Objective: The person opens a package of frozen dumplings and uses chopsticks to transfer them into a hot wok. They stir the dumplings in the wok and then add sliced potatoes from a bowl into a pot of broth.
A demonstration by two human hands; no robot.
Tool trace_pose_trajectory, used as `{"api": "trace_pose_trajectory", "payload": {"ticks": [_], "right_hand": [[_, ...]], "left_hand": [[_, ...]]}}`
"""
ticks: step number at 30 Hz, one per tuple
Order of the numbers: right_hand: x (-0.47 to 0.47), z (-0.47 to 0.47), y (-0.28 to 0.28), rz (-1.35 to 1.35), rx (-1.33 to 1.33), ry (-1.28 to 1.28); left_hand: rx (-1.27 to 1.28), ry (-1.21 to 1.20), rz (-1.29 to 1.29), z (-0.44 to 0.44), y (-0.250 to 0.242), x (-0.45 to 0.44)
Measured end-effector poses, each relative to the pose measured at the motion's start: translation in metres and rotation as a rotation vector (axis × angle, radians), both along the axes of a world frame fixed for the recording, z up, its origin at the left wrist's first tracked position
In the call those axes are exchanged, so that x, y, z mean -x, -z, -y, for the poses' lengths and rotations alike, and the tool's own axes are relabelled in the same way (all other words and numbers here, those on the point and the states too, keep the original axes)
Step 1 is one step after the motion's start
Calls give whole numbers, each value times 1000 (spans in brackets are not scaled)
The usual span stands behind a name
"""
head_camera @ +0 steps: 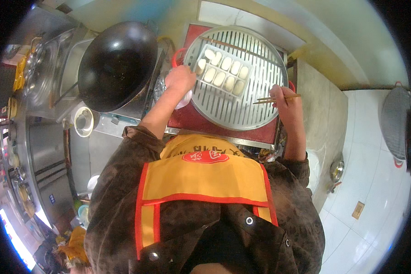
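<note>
My right hand (286, 99) holds a pair of wooden chopsticks (263, 100) over the right side of a round slotted metal steamer tray (205, 111). A clear plastic tray (221, 89) rests tilted on the slots, with several pale oblong dough pieces (219, 78) in two rows. My left hand (181, 78) is at the steamer's left rim, close to the tray's left end. Its fingers are curled, and I cannot tell whether they grip anything. A whitish object (185, 99), partly hidden by my wrist, lies just below it.
A long thin wooden stick (239, 51) crosses the steamer's far side. Red handles (178, 57) flank the steamer, which stands on a red surface (181, 118). A large black wok (118, 66) stands to the left, above a white container (84, 121). A grey ledge (323, 99) borders the right.
</note>
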State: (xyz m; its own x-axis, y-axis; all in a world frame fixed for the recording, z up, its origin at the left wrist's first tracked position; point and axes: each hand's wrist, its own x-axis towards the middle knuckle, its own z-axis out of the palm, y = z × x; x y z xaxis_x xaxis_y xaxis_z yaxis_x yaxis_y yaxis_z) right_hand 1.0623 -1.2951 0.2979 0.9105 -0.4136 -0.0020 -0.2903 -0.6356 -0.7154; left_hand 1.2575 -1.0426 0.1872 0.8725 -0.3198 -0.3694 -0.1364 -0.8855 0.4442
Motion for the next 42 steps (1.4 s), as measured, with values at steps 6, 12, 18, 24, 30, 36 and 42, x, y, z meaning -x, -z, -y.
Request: {"api": "trace_pose_trajectory", "payload": {"ticks": [6,12,18,24,30,36,42], "right_hand": [[-3,10,26,-94,30,-49],[0,33,43,-113,-21,-8],[-14,21,19,125,-556,43],[-44,-39,34,127,-905,79],[-53,-57,52,134,-977,131],[-58,-64,64,114,-993,118],[-60,-73,71,124,-1012,114]], "left_hand": [[-32,-59,-2,1,-11,9],[-33,-69,24,-5,-19,38],[43,-76,3,-16,-12,70],[252,-119,-45,-36,0,78],[439,-238,-108,-70,-13,85],[505,-260,-61,-87,-25,95],[527,-260,-45,-92,-29,95]]}}
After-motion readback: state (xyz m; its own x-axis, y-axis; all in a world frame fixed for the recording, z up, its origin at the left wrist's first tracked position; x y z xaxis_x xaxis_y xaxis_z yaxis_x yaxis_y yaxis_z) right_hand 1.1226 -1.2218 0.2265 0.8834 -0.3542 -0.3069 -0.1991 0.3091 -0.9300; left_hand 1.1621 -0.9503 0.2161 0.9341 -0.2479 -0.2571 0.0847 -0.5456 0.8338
